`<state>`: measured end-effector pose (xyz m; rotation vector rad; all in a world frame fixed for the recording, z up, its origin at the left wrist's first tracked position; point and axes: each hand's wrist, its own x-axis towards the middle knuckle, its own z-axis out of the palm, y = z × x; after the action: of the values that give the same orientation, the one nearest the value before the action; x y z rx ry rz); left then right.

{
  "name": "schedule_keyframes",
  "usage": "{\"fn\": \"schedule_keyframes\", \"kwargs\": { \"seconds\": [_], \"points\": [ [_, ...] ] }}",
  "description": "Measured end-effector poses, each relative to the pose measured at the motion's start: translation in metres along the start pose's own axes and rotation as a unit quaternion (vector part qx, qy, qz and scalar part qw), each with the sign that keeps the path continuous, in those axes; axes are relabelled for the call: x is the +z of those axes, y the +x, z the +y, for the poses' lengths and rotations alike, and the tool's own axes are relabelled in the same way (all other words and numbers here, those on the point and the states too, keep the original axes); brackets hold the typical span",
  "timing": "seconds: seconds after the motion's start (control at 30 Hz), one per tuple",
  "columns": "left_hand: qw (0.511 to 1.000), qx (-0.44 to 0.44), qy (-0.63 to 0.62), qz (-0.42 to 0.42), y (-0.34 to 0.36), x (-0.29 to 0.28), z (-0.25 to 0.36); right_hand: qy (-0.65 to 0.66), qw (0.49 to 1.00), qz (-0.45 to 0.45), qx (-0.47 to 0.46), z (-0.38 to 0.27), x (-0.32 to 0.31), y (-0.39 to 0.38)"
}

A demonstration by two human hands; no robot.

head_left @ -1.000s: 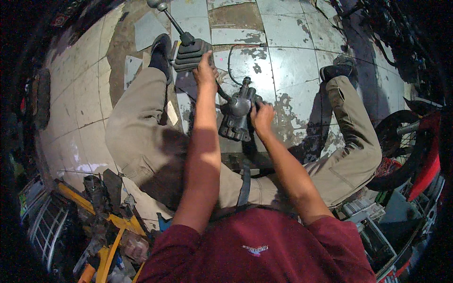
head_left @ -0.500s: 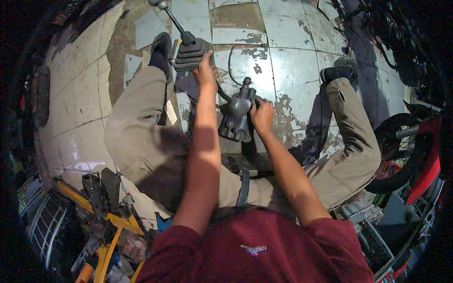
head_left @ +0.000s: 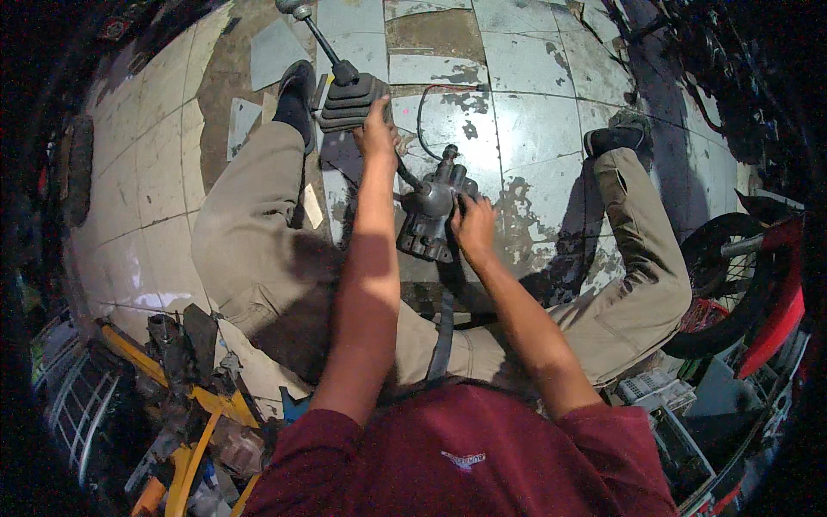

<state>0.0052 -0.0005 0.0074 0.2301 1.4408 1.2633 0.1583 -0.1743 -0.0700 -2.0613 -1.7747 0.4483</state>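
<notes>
My left hand [head_left: 376, 136] is closed on a ribbed black rubber boot [head_left: 345, 106], which surrounds the lower end of a long metal lever [head_left: 321, 40] with a round knob. A curved rod runs down from beneath it to a dark cast metal housing [head_left: 426, 226] lying on the tiles between my legs, with bolt bosses and a plug on top. My right hand [head_left: 472, 220] grips the right side of that housing, fingertips near its rounded dome. A thin cable [head_left: 420, 120] loops behind the housing.
Worn floor tiles [head_left: 530, 112] have broken patches. A pile of yellow and dark metal parts [head_left: 202, 448] is at lower left beside a metal grille [head_left: 77, 422]. At right are a tyre [head_left: 715, 340], a red panel [head_left: 775, 336] and assorted parts [head_left: 663, 396].
My right hand has shifted slightly down and left on the housing, its fingers now nearer the dome. My left hand stays on the boot.
</notes>
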Motion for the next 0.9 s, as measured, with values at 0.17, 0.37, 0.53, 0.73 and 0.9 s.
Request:
{"fn": "schedule_keyframes", "kwargs": {
  "seconds": [0.17, 0.37, 0.53, 0.73, 0.9],
  "points": [
    [1.000, 0.003, -0.016, -0.019, -0.002, 0.003, 0.004, 0.023, 0.998, -0.051, -0.018, 0.003, 0.004, 0.021],
    [1.000, 0.004, -0.004, -0.010, 0.001, 0.000, -0.001, 0.034, 0.995, -0.088, -0.034, 0.005, -0.004, 0.020],
    [1.000, -0.005, -0.014, -0.006, 0.009, -0.002, -0.007, 0.117, 0.990, -0.073, -0.027, 0.014, -0.003, 0.010],
    [1.000, -0.003, -0.012, 0.007, 0.006, -0.001, -0.002, 0.086, 0.991, -0.101, -0.031, 0.006, 0.001, 0.029],
    [1.000, -0.017, 0.013, 0.014, 0.001, -0.006, -0.003, 0.120, 0.990, -0.059, -0.041, 0.015, -0.001, 0.010]
  ]
}}
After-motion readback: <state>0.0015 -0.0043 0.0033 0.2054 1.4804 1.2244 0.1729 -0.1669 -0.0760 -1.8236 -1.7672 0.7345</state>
